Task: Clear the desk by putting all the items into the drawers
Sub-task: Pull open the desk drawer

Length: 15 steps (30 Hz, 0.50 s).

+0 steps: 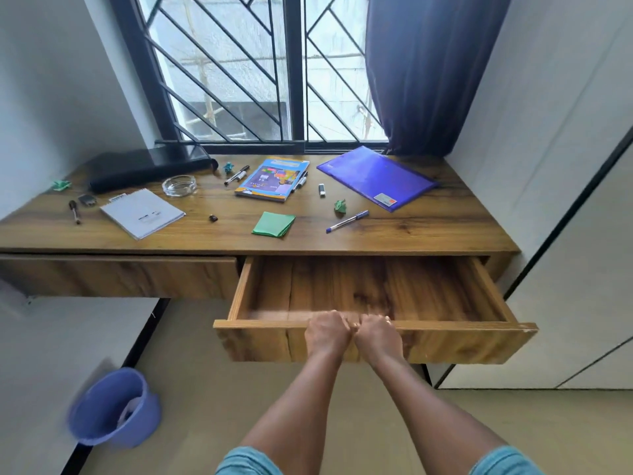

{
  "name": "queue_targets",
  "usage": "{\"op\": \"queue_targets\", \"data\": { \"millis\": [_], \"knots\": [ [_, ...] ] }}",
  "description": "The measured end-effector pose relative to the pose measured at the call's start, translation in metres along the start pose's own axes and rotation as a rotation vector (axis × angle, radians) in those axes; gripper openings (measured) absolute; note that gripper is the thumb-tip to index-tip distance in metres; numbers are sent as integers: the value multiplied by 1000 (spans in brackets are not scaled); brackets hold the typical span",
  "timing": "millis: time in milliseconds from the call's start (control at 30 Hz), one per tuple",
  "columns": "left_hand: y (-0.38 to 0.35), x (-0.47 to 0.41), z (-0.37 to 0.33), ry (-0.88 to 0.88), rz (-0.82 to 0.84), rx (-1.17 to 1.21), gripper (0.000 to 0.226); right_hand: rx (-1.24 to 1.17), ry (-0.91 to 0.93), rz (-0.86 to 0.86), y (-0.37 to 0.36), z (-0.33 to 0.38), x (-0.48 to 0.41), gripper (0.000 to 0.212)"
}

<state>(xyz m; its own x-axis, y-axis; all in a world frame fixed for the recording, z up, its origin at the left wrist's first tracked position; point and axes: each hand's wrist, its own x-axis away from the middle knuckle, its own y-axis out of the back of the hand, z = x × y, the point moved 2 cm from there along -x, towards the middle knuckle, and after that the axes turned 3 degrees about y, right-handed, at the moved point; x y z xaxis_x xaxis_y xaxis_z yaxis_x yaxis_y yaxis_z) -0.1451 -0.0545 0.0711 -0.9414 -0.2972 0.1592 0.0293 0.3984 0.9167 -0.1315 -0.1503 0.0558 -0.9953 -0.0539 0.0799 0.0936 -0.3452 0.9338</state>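
Head view: the left hand (327,332) and right hand (376,334), knuckles touching, curl their fingers over the front edge of the right drawer (376,289), which stands open at 5 o'clock under the desk (445,231). The left drawer (116,275) is closed. On the desk lie a book (272,180) at 12 o'clock, a folder (376,176) at 2, a pen (347,221) at 3 and a notepad (142,212) at 9.
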Motion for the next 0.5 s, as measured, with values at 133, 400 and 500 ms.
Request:
{"op": "queue_targets", "data": {
  "millis": [133, 400, 500],
  "knots": [
    [0, 30, 3, -47, 5, -128, 32, 91, -62, 137, 11, -2, 18, 32],
    [-9, 80, 12, 43, 34, -186, 28, 40, -119, 500, 19, -12, 47, 22],
    [-9, 95, 15, 88, 37, -185, 31, 71, -68, 612, 14, -16, 55, 12]
  ]
}}
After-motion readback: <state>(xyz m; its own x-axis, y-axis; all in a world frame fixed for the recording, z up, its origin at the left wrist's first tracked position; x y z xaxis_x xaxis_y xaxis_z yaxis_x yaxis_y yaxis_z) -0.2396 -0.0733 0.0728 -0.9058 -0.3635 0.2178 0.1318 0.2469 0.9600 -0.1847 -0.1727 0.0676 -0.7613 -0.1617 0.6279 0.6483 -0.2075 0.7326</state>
